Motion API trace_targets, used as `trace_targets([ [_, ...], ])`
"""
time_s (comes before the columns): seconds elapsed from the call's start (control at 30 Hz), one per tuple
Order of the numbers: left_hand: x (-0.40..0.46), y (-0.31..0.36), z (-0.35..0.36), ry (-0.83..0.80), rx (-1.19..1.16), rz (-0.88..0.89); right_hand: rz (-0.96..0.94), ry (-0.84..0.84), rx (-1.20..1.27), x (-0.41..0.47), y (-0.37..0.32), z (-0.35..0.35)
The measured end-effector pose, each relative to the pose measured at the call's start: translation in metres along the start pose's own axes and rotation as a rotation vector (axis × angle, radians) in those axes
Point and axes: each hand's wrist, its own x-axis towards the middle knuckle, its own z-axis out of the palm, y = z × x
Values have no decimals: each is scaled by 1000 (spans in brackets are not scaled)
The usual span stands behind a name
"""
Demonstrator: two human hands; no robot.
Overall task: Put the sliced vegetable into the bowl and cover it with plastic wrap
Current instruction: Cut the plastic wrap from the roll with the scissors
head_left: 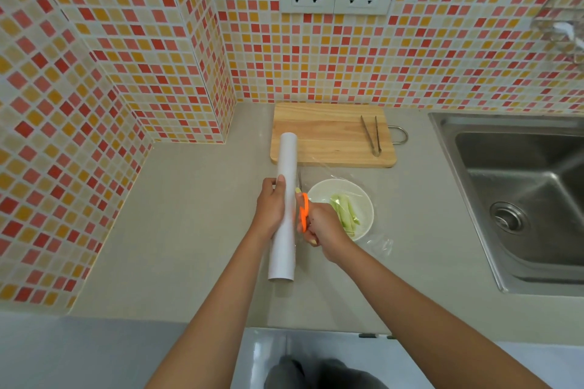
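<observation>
Your sliced vegetable (344,210) already lies in the bowl (366,199) on the bench (196,230), film apparently draped over it. Your left hand (270,208) grips the plastic wrap roll (286,208); your right hand (322,227) holds scissors (304,211). Cutting and sealing remain.
</observation>
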Motion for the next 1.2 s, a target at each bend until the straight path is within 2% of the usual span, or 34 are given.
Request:
trace_targets([
  [0.47, 2, 1, 3, 4, -7, 20, 6, 38, -40, 16, -20, -3],
  [1.2, 4, 4, 1, -1, 9, 8, -5, 9, 36, 42, -35, -4],
])
